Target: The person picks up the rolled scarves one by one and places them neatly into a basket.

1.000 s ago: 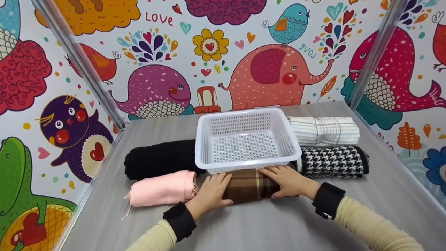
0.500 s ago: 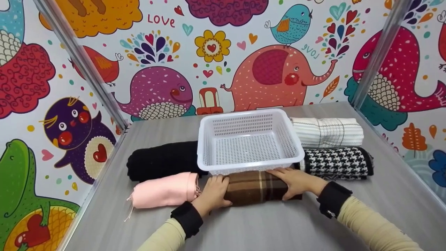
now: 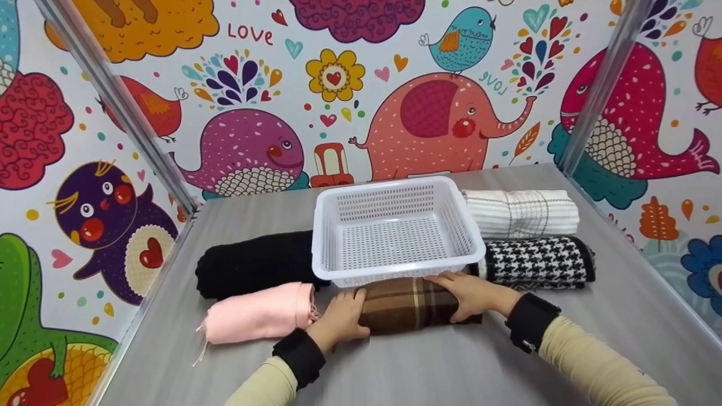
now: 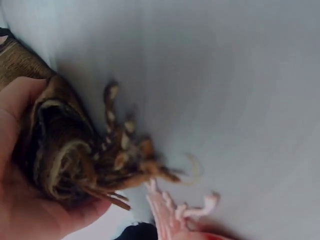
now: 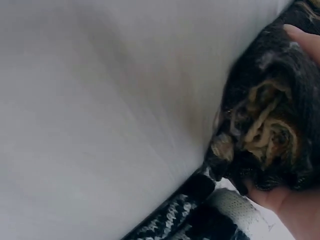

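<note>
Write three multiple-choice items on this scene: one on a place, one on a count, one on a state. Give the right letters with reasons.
1. Where does the brown plaid roll lie?
A. inside the basket
B. on the table just in front of the white basket
C. on top of the black roll

2. How many rolled cloths are on the table?
A. three
B. five
C. seven

3. What is in the basket?
A. nothing
B. the pink roll
C. two rolls

Key:
1 B, the roll lies at the basket's near rim, the left hand and right hand each with a grip on one end.
2 B, brown plaid, pink, black, houndstooth, white striped.
3 A, its mesh floor shows bare.
</note>
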The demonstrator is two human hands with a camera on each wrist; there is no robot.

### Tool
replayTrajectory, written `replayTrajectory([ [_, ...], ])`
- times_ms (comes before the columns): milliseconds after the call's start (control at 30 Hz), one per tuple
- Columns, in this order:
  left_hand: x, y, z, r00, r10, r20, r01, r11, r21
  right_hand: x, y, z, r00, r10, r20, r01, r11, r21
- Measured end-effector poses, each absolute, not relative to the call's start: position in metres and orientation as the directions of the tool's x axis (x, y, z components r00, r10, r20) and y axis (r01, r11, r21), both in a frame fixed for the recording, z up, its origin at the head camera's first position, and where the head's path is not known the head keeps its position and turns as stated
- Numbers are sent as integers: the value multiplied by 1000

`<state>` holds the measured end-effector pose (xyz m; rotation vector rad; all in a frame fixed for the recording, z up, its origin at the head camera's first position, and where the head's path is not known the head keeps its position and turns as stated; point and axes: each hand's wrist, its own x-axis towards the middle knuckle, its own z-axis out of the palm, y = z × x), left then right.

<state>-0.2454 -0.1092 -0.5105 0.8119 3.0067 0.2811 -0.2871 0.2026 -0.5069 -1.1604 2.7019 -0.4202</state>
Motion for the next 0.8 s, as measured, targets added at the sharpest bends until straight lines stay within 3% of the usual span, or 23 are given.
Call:
replayTrajectory([
  [133,-246,-112,-513,-879,476,-13,460,856,236,-285,200,-510,-685,-726,-56,-677,663,-319],
  [300,-250,-111,-513,-877,480,18,470,849,240,-286,201,-511,-688,-726,-4,-696,662,-279],
  [533,-249,-108,-511,-872,490,21,485,854,190,-285,200,-511,-683,-730,30,-683,624,-379],
  [800,-243,-106,-519,-892,453,-6,434,859,273,-277,203,-514,-685,-727,48,-677,611,-410],
])
